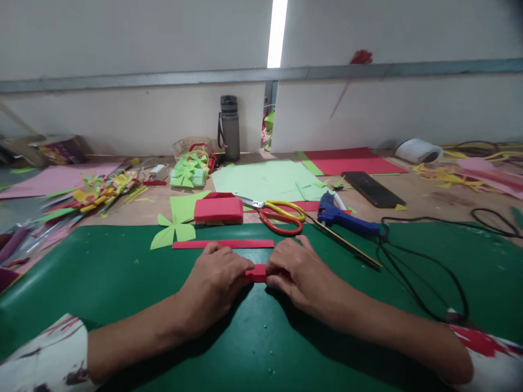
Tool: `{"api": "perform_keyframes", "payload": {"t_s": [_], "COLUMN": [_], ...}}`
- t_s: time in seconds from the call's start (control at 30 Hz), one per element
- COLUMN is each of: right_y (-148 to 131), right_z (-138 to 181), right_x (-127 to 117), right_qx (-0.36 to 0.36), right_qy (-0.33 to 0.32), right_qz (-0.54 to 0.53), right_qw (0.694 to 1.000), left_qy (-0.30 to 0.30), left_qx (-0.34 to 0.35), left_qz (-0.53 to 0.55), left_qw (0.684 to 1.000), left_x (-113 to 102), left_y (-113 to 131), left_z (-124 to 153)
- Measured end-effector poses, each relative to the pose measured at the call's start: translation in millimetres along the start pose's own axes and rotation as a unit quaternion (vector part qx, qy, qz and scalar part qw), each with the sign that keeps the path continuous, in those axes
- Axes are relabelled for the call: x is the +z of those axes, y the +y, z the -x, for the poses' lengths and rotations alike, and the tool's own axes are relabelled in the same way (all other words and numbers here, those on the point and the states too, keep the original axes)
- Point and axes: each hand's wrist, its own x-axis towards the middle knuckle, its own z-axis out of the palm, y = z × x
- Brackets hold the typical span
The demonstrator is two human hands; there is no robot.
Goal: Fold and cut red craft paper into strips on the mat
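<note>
Between my two hands is a small piece of red paper [257, 273], its ends hidden by my fingers. My left hand [218, 280] pinches its left end, and my right hand [298, 272] grips the right end. Just beyond them a flat red paper strip [223, 244] lies on the green mat [229, 365]. Behind the strip are a red folded paper box [218, 210] and a light green paper flower shape [174, 230]. Scissors [281, 215] with yellow and orange handles lie beyond my right hand.
A blue glue gun [347, 216] rests at the right, its black cord [445, 272] looping over the mat. Farther back are a phone [372, 189], pale green sheets [265, 179], red sheets [355, 160] and a grey bottle [231, 130]. Colourful paper pieces [104, 190] are heaped at left.
</note>
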Motion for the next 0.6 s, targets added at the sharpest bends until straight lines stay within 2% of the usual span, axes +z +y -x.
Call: {"api": "perform_keyframes", "payload": {"t_s": [0.17,0.37,0.47,0.6], "right_y": [-2.8,1.4,3.9,6.8], "right_z": [-6.8,-10.5,-10.9,-9.9], "right_x": [1.7,4.4,8.4,13.5], "right_qx": [0.029,0.029,0.027,0.027], "right_qy": [-0.012,-0.010,-0.004,0.005], "right_qz": [0.017,0.026,0.025,0.021], "right_qw": [0.999,0.999,0.999,0.999], "left_qy": [-0.022,-0.037,-0.043,-0.041], "left_qx": [-0.088,-0.210,-0.241,-0.244], "left_qz": [0.043,0.105,0.126,0.112], "left_qw": [0.995,0.971,0.961,0.962], "left_x": [-13.9,-26.4,-28.1,-26.7], "left_y": [-4.6,-17.7,-17.7,-18.5], "left_z": [5.3,23.0,25.0,22.9]}}
